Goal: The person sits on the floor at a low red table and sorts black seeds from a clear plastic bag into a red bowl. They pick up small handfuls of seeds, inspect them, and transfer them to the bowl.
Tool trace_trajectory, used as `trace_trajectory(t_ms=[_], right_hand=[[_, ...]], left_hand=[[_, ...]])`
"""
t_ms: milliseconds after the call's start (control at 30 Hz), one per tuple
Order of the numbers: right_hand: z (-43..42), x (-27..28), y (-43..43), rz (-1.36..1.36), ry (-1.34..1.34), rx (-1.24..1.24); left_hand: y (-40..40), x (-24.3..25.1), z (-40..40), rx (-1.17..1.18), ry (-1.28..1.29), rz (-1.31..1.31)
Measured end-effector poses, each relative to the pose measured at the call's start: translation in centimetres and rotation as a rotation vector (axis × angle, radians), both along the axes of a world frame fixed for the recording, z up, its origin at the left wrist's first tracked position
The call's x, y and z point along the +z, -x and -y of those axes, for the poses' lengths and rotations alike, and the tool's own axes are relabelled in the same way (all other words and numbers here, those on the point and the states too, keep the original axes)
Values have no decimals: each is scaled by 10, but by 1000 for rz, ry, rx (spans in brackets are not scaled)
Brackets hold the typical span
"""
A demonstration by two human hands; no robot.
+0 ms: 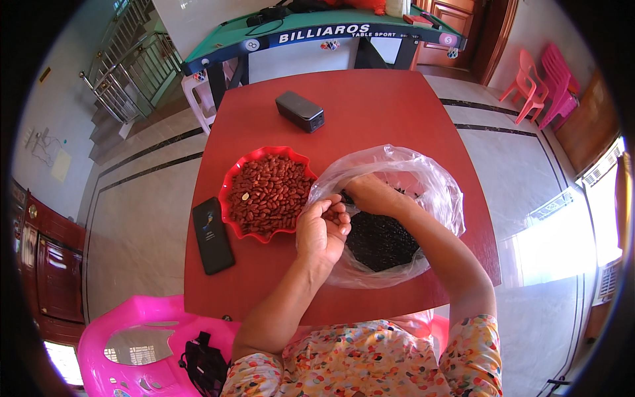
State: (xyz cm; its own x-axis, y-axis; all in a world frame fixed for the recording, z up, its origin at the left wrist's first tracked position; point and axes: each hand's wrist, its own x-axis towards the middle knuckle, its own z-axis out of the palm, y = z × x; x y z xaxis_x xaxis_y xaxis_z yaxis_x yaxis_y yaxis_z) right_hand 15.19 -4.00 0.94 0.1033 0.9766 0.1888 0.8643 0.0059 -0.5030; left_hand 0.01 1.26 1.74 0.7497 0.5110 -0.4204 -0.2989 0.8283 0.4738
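Observation:
My left hand (323,231) is palm up with curled fingers, between a red scalloped bowl (225,171) and a clear plastic bag (444,191). Something reddish shows inside its curl, too small to name surely. Reddish-brown kernels that look like peanuts (270,191) fill the bowl, one pale piece among them. Inside the open bag lies a heap of small black beans or seeds (379,240). My right hand (374,193) reaches into the bag at its left side, close to my left fingertips. The bag's wall and rim partly hide my right fingers, so their grip is unclear.
A black phone (213,235) lies left of the bowl on the red table (367,114). Farther back sits a dark box-shaped device (299,111). Behind the table is a billiard table (317,37). A pink plastic chair (149,310) with a black bag (204,364) stands at the near left.

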Motion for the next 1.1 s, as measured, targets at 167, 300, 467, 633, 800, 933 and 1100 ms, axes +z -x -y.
trace_trajectory(t_ms=[167,300,467,633,800,933,1100], right_hand=[[-1,-5,-1,32,-27,24],[17,-5,-15,1,23,1],[40,7,-23,9,68,-14],[60,18,-18,10,46,-78],[78,30,-16,-70,52,-164],[86,36,-19,-138,-5,-324],[92,22,-22,-122,-56,-333]], left_hand=[[0,0,-2,-5,34,12],[0,0,-2,-11,26,14],[0,-4,-2,-39,17,14],[-1,-1,1,-59,30,-4],[0,-1,2,-81,31,-2],[0,-2,2,-87,36,-15],[-1,0,2,-96,30,-34]])
